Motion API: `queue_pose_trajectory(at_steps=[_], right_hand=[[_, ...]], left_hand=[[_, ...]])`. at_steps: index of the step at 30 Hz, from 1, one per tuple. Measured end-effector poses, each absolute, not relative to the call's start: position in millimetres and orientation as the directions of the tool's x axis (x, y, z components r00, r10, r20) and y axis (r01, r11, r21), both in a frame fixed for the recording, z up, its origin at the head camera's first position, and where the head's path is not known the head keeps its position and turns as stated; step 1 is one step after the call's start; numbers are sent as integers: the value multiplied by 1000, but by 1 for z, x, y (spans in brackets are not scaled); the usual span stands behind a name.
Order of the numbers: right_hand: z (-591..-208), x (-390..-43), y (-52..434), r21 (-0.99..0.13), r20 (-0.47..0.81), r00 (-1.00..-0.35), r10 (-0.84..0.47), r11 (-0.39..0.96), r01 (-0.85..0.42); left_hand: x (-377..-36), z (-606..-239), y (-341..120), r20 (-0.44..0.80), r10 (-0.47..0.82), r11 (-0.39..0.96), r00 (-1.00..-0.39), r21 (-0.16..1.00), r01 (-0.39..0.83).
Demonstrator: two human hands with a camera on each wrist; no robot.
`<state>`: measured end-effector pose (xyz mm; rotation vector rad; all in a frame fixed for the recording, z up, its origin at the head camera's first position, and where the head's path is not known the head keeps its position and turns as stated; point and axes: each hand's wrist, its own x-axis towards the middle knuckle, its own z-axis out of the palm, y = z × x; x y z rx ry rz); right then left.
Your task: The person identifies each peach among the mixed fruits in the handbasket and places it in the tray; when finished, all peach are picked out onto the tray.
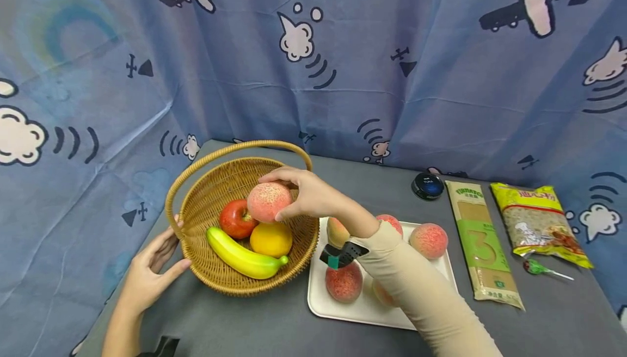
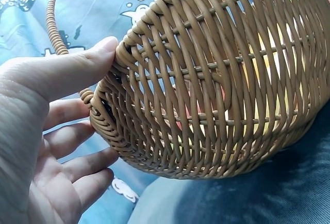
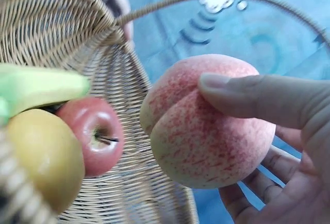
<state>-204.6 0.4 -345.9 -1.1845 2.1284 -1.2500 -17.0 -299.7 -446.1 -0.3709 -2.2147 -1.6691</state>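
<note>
My right hand (image 1: 311, 194) holds a pink peach (image 1: 268, 202) above the inside of a wicker basket (image 1: 201, 199). In the right wrist view, the thumb lies across that peach (image 3: 206, 136) with the fingers on its far side. Below it in the basket are a red apple (image 1: 237, 219), a yellow round fruit (image 1: 271, 239) and a yellow-green banana (image 1: 245, 259). My left hand (image 1: 152, 267) holds the basket's left rim near the handle's base. Thumb and fingers of the left hand (image 2: 62, 131) lie on either side of the rim in the left wrist view.
Right of the basket, a white tray (image 1: 338, 313) carries several peaches (image 1: 428, 240), partly covered by my right sleeve. Farther right lie a round dark tin (image 1: 428, 186), a noodle packet (image 1: 485, 242), a yellow bag (image 1: 539, 221) and a lollipop (image 1: 536, 268). A curtain (image 1: 343, 117) hangs behind.
</note>
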Motion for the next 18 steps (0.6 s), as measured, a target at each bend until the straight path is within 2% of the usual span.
queue_pose_trajectory(at_steps=[3,7,11,13,18], right_hand=[[-343,-193,29,-865,131,-580,-804,193,-463],[-350,-174,77,-907,179,-642,-746,128,-402],[-365,-154,127,-914,241,-702,-671,86,-396],[-373,-143,151,-915,241,-743,-625,109,-388],[-391,-111,204,-908,218,-858,-466,225,-353]], left_hand=[[-17,-447,-300,425,-4,253,-905,876,411],[-16,-448,-301,446,2,222,-895,872,436],[-15,-449,-303,414,-4,218,-910,889,403],[-15,-450,-303,386,-6,220,-923,901,375],[-15,-450,-302,408,6,215,-913,891,400]])
